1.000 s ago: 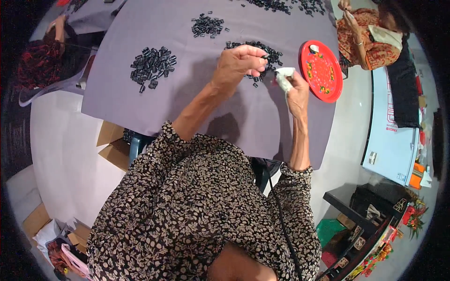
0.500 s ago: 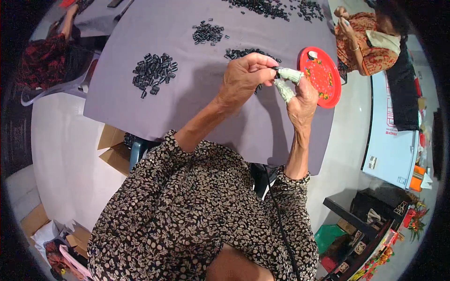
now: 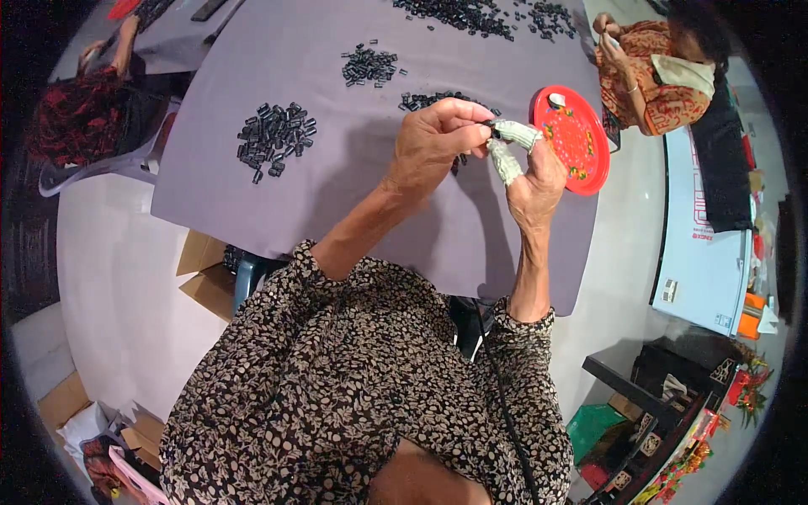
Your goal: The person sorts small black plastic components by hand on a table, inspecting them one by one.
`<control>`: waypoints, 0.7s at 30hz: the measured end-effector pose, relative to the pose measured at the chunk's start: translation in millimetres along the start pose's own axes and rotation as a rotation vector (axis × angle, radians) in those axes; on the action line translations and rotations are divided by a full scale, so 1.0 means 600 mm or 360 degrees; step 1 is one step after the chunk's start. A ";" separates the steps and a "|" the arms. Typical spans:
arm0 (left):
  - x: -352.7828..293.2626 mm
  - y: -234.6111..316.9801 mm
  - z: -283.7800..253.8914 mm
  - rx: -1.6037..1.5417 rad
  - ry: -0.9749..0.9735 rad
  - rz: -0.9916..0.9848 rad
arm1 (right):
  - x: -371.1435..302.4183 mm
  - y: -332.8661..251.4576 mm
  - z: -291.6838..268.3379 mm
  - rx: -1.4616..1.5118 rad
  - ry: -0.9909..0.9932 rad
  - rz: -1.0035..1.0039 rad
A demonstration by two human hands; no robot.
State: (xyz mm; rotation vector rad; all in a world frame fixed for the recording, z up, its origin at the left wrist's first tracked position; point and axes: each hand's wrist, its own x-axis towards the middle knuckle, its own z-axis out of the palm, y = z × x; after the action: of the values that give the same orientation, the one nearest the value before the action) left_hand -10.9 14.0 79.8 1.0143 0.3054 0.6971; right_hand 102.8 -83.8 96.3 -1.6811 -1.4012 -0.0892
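Observation:
Above the table, my left hand [image 3: 433,145] pinches a small black piece [image 3: 491,130] between thumb and forefinger. My right hand [image 3: 536,172] meets it from the other side, its thumb and forefinger wrapped in pale green-white coverings and closed around the same piece. Most of the piece is hidden by the fingers, so its exact kind cannot be made out. Below and behind the hands lies a heap of small black cylindrical parts [image 3: 429,101], partly covered by my left hand. A bigger heap of like black parts [image 3: 273,136] rests to the left.
More black parts [image 3: 369,66] lie farther back on the grey-covered table [image 3: 337,181]. A red round tray [image 3: 581,147] stands at the right edge. A co-worker in orange patterned clothing [image 3: 665,76] sits at right, another person [image 3: 80,109] at far left. An open cardboard box [image 3: 206,290] is below.
The view has shifted slightly. My hands stay together on the small black piece, with only a slight turn of the right fingers.

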 end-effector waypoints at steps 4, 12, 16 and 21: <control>0.002 -0.006 -0.002 -0.0046 0.0017 -0.0025 | 0.022 -0.015 -0.019 -0.0190 -0.0104 -0.0245; 0.004 -0.005 0.008 0.0006 0.0115 -0.0041 | 0.017 -0.008 -0.008 -0.0102 -0.0046 -0.0222; 0.006 -0.006 0.004 -0.0159 0.0100 -0.0146 | 0.009 -0.005 0.004 -0.0181 0.0022 -0.0168; 0.005 -0.008 0.002 -0.0104 0.0083 -0.0099 | 0.010 0.003 0.015 -0.0383 0.0106 -0.0586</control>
State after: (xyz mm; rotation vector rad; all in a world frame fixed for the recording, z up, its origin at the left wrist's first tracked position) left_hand -6.1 13.4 76.3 0.9219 0.3560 0.6742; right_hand 102.0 -73.0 93.4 -1.5724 -1.6874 -0.5351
